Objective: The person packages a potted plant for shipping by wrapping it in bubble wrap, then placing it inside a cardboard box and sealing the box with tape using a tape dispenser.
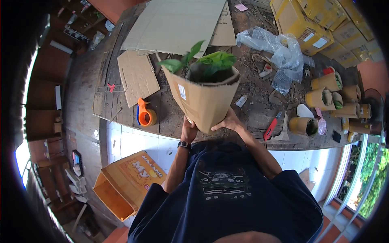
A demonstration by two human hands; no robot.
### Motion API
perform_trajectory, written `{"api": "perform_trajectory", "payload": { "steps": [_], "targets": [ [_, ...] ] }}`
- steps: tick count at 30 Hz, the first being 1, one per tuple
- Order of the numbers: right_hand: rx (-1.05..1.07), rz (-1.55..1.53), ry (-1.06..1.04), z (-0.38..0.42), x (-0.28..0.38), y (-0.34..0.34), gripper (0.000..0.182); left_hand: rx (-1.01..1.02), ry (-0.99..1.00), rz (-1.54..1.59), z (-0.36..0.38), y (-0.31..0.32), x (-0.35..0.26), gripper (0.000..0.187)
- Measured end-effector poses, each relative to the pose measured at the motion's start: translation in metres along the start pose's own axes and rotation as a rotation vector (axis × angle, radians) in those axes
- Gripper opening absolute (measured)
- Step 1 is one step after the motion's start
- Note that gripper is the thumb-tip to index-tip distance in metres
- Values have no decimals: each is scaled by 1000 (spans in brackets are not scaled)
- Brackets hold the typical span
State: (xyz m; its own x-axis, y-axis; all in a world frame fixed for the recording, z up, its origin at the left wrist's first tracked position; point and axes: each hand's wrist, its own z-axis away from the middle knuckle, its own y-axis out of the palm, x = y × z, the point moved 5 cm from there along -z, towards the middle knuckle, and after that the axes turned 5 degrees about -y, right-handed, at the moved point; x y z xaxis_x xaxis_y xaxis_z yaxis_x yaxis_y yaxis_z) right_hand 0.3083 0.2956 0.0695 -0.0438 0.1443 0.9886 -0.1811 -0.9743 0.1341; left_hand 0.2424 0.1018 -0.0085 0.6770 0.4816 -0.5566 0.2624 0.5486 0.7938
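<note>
A cardboard sleeve stands upright in front of me, wrapped around a plant. Green leaves rise from its open top; any pot inside is hidden. Around the lower left side of the sleeve, my left hand is closed, with a dark watch on the wrist. My right hand grips the lower right side, thumb across the front. Left of the sleeve, an orange tape dispenser rests on the wooden table. A red cutter knife lies to the right, near the table's front edge.
Flat cardboard sheets cover the far side, beside crumpled bubble wrap. Several wrapped plants stand at the right, below stacked yellow-taped boxes. On the floor at left is an open carton.
</note>
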Motion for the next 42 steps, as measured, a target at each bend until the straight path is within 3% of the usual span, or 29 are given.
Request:
{"api": "perform_trajectory", "payload": {
  "steps": [3,6,8,10,12,31,42],
  "targets": [
    [120,182,-31,8,-19,-4,113,12,-102,-81,-18,-3,-10,68],
    [66,383,-216,25,-24,-6,91,128,-157,-324,-34,6,-23,68],
    [31,140,-19,40,-72,-12,80,183,-227,-445,-41,-4,-22,67],
    [4,102,21,58,-85,-15,80,180,-402,-524,-50,-45,-3,70],
    [-42,117,-8,54,-85,-17,80,180,-456,-583,-53,-45,-3,69],
    [-266,166,-22,39,-88,-14,78,166,-417,-694,-77,-15,-1,56],
    [-391,201,20,76,-93,-15,77,342,-539,-720,-92,-2,-41,53]
  ]
}}
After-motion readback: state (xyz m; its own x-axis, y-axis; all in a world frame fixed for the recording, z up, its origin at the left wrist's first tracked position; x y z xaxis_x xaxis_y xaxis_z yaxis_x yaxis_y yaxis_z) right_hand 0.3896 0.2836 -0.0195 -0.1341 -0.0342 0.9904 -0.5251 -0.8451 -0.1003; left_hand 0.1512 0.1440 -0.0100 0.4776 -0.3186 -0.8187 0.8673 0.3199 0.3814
